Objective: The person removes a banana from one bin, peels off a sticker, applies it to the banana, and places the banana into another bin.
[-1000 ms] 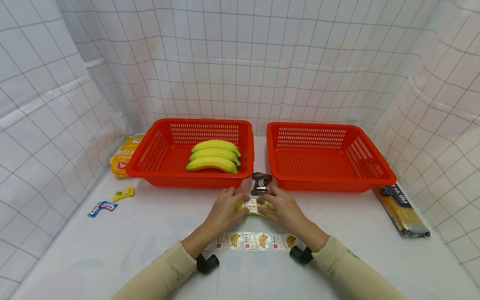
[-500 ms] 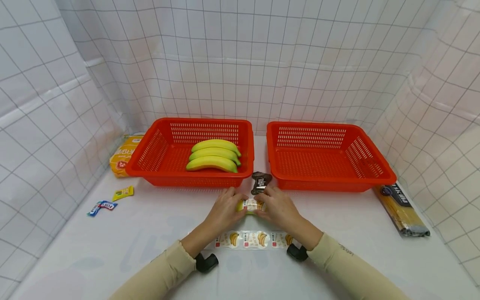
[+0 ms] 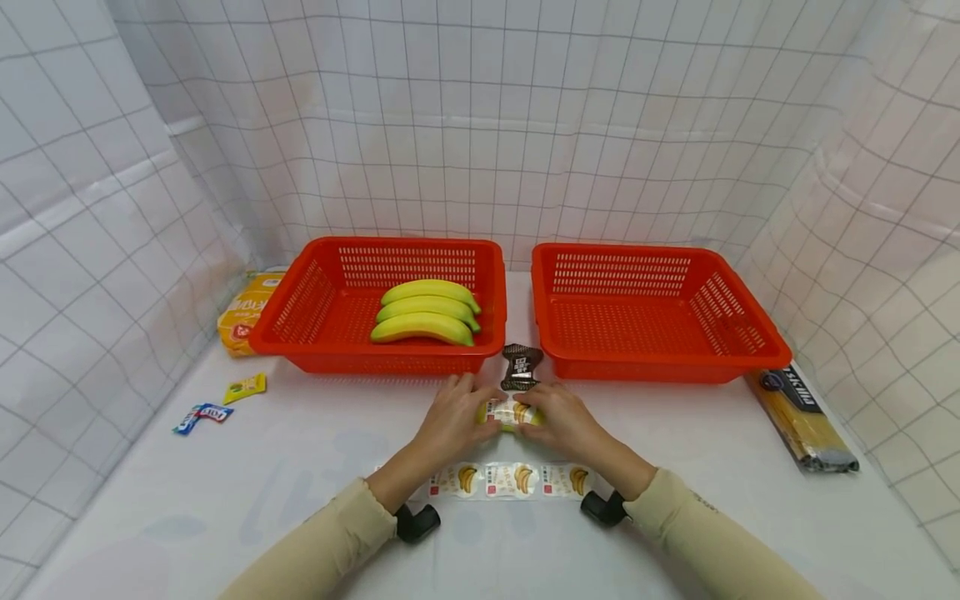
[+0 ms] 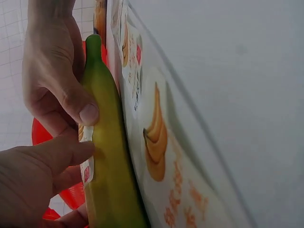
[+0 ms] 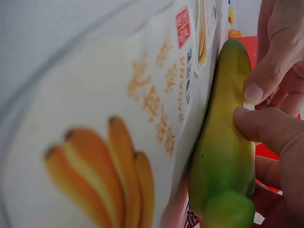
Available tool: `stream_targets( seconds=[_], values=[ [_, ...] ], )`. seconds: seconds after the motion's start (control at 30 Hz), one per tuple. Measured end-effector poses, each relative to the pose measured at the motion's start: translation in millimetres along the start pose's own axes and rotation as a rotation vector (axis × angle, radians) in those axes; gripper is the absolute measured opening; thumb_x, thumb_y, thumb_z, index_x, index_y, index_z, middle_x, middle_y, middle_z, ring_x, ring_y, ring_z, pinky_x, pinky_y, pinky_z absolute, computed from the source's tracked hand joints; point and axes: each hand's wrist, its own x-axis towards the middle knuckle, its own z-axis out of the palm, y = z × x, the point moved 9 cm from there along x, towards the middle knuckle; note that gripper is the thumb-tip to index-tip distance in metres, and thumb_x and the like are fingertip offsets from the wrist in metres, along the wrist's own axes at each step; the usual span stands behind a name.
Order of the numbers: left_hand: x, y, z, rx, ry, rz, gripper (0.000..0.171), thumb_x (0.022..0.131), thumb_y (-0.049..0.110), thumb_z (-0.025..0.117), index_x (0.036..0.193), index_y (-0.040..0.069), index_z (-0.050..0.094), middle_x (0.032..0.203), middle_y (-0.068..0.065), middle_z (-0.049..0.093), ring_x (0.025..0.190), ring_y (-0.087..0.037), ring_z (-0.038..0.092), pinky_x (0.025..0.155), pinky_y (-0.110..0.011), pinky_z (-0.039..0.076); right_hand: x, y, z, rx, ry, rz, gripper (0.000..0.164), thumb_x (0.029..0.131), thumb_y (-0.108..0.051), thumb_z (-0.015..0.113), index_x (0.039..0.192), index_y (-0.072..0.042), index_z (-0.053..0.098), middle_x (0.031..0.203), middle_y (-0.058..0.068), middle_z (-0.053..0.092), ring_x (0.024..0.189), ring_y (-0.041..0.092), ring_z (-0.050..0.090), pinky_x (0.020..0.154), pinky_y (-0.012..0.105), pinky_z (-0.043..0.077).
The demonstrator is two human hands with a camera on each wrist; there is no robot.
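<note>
Curved yellow banana (image 4: 111, 156), green at both ends, white banana-print sticker (image 3: 502, 411) on it, sits mid-worktop (image 3: 300, 475), between two red plastic baskets (image 3: 390, 363) and a strip of white stickers (image 3: 512, 481). Left hand (image 3: 448, 418) and right hand (image 3: 564, 418) grip it, fingers bent, thumbs nearly meeting. Narrow gap ahead to baskets; wide room toward worktop's left and right edges.

I hold one yellow-green banana (image 4: 111, 156) crosswise at scene centre; a white banana-print label (image 3: 501, 412) lies on its upper side.
</note>
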Motion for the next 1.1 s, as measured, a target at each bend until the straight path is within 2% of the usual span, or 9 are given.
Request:
stream_targets(
  seconds=[0.13, 0.33, 0.6, 0.73, 0.93, 1.1],
  values=[
    [2.6, 2.8, 2.5, 0.027, -0.027, 0.024, 0.033, 0.076, 0.031, 0.077, 0.107, 0.02, 0.072, 0.098, -0.007, 0.06, 0.09, -0.023, 0.05, 0.078, -0.036, 0.043, 0, -2, 0, -0.028, -0.001, -0.007, 0.042, 0.078, -0.021, 0.076, 0.116, -0.006, 0.066, 0.112, 0.01, 0.067, 0.103, 0.028, 0.059, 0.096, 0.048, 0.044],
    [0.2, -9.4, 1.8, -0.023, -0.066, -0.049, 0.036, 0.078, 0.026, 0.076, 0.111, 0.015, 0.071, 0.105, -0.008, 0.063, 0.097, -0.023, 0.054, 0.086, -0.038, 0.046, -1, -2, 0, -0.05, 0.0, -0.008, 0.044, 0.078, -0.023, 0.076, 0.117, -0.006, 0.065, 0.114, 0.01, 0.066, 0.108, 0.029, 0.058, 0.107, 0.052, 0.035],
    [-2.5, -7.3, -0.3, -0.07, -0.059, 0.0, 0.036, 0.079, 0.022, 0.074, 0.113, 0.009, 0.07, 0.098, -0.01, 0.063, 0.094, -0.025, 0.056, 0.085, -0.041, 0.045, -1, -10, -2, -0.109, 0.021, -0.076, 0.044, 0.081, -0.027, 0.072, 0.12, -0.01, 0.064, 0.112, 0.01, 0.067, 0.112, 0.032, 0.058, 0.106, 0.053, 0.036],
    [-3.5, -6.9, 0.4, -0.079, -0.056, 0.0, 0.037, 0.079, 0.021, 0.074, 0.114, 0.008, 0.069, 0.098, -0.01, 0.062, 0.093, -0.025, 0.055, 0.085, -0.041, 0.045, -4, -10, -2, -0.123, 0.011, -0.12, 0.042, 0.083, -0.025, 0.071, 0.118, -0.004, 0.064, 0.112, 0.012, 0.067, 0.109, 0.032, 0.058, 0.103, 0.052, 0.039],
    [-3.7, -8.1, 0.1, -0.081, -0.049, -0.013, 0.04, 0.078, 0.022, 0.076, 0.113, 0.004, 0.069, 0.097, -0.009, 0.061, 0.092, -0.023, 0.054, 0.085, -0.039, 0.045, -10, 2, -4, -0.057, -0.059, -0.056, 0.045, 0.083, -0.023, 0.071, 0.121, -0.002, 0.062, 0.117, 0.014, 0.065, 0.117, 0.035, 0.055, 0.098, 0.052, 0.042],
    [-6.2, -16.6, 2.1, -0.069, -0.09, -0.063, 0.042, 0.078, 0.025, 0.075, 0.115, 0.006, 0.068, 0.102, -0.007, 0.062, 0.094, -0.022, 0.055, 0.085, -0.039, 0.046, -10, 5, -2, -0.043, -0.063, -0.044, 0.045, 0.083, -0.024, 0.07, 0.123, -0.004, 0.061, 0.118, 0.014, 0.064, 0.118, 0.036, 0.054, 0.103, 0.054, 0.038]
  ],
)
